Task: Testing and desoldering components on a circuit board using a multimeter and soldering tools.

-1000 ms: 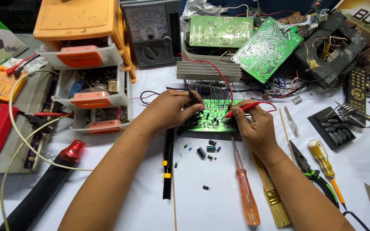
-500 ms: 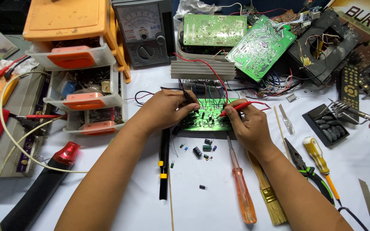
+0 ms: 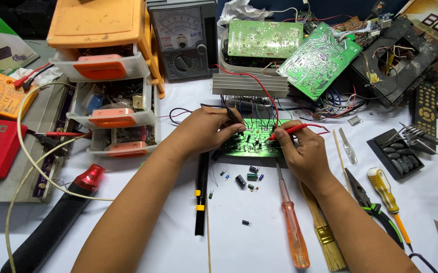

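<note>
Left hand (image 3: 206, 132) pinches the black probe (image 3: 233, 117), right hand (image 3: 305, 154) the red probe (image 3: 296, 130); tips at 12 o'clock could slip and short the green board (image 3: 259, 146).

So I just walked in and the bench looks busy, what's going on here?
A person is probing a small green circuit board on the white table. The left hand holds a black probe to the board, and the right hand holds a red probe to it. Loose components and an orange screwdriver lie just in front; an analog meter stands behind.
</note>
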